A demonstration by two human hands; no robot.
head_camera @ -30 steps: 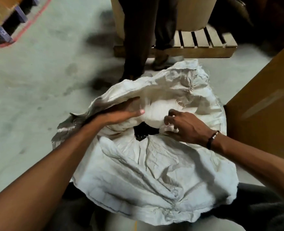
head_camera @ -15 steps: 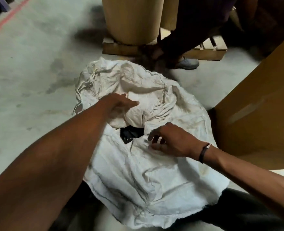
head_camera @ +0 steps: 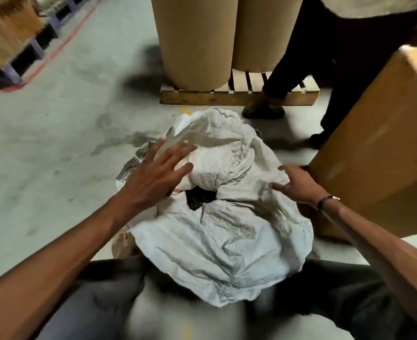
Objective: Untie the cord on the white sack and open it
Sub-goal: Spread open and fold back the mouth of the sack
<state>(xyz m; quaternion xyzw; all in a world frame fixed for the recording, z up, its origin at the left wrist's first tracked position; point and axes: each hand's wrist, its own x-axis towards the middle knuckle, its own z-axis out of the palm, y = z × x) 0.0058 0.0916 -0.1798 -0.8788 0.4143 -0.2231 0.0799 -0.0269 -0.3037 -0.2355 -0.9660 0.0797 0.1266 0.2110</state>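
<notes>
The white woven sack (head_camera: 217, 236) stands on the concrete floor between my knees, its top crumpled and folded over. A small dark gap (head_camera: 197, 198) in the folds shows black contents inside. My left hand (head_camera: 157, 173) lies flat with spread fingers on the sack's upper left folds. My right hand (head_camera: 298, 184) rests open on the sack's right edge, fingers apart, a dark band on its wrist. No cord shows in the folds.
A large cardboard box (head_camera: 379, 153) stands tight against the sack's right side. Two tall brown rolls (head_camera: 195, 42) sit on a wooden pallet (head_camera: 227, 96) just beyond. Another person's legs and shoes (head_camera: 264, 109) stand by the pallet. Stacked pallets (head_camera: 9, 45) lie far left.
My left hand has flattened and spread on the upper folds. My right hand let go of the fabric near the gap and moved out to the sack's right edge. The view tilted up.
</notes>
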